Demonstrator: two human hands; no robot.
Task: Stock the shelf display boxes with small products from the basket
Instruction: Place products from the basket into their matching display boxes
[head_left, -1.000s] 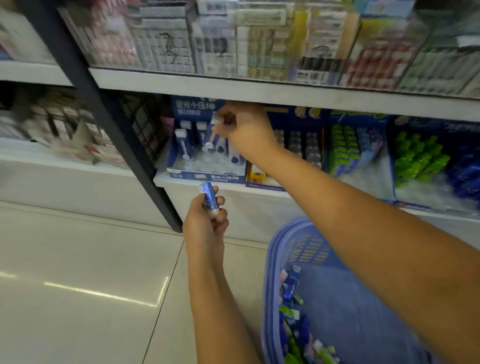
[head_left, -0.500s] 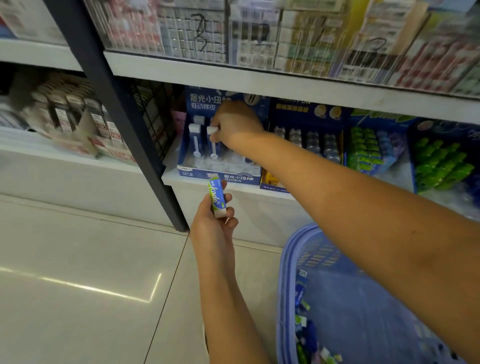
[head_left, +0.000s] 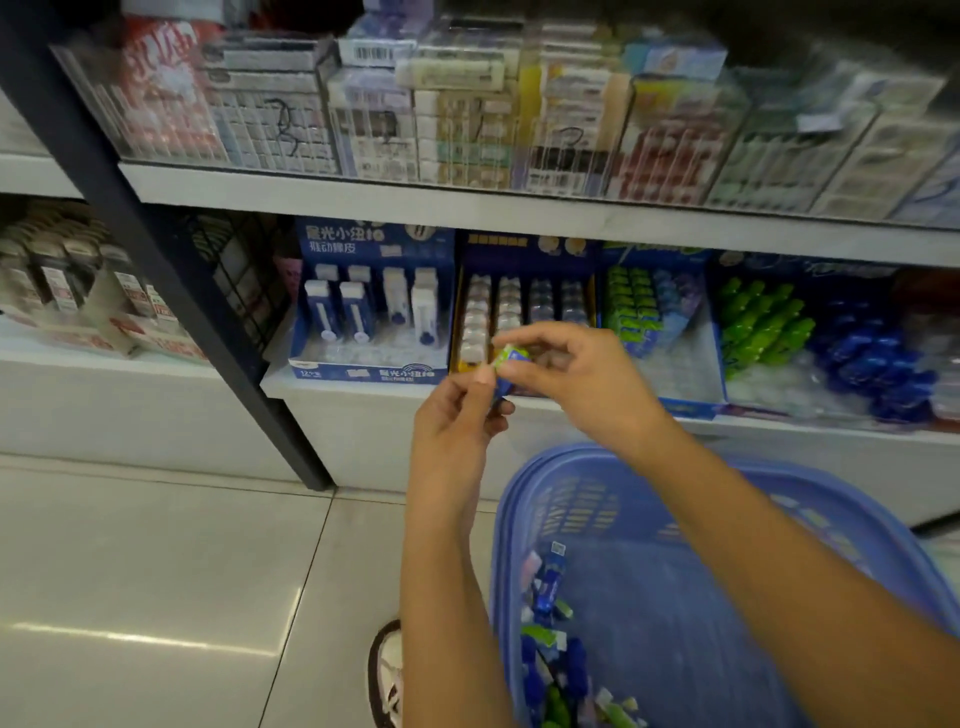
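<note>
Both hands meet at mid-frame, just in front of the lower shelf (head_left: 358, 388) edge.

Product (head_left: 508, 362): a small green-and-blue stick, held in the air between the two hands and tilted, green end up and to the left. It sits before the front of the dark box (head_left: 524, 247), above the shelf lip. I cannot tell whether it touches the box.

Left hand (head_left: 457, 431): comes up from below with its fingers curled. Thumb and forefinger tips pinch the product's lower end.

Right hand (head_left: 576, 379): reaches in from the right. Thumb and forefinger pinch the product's upper end, and the other fingers are loosely bent beside it. Both hands hold the same product, their fingertips nearly touching.

Basket (head_left: 511, 499): blue plastic, lower right, below the shelf and under the right forearm. Loose wrapped items (head_left: 550, 587) in blue, green and white lie along its left side, too blurred to read.

Lower shelf, left to right:
- blue box (head_left: 371, 244): white upright items in the rear rows, clear tray in front.
- dark box: four columns of small round items.
- green packs (head_left: 631, 306) beside pale blue ones.
- far right: green pieces (head_left: 763, 322) next to dark blue ones.

Upper shelf (head_left: 467, 208): clear-fronted bins of packets, blurred.

Black post (head_left: 156, 234) slants down at the left. Tiled floor (head_left: 156, 571) below. A shoe (head_left: 387, 675) shows at the bottom edge, just left of the basket.
</note>
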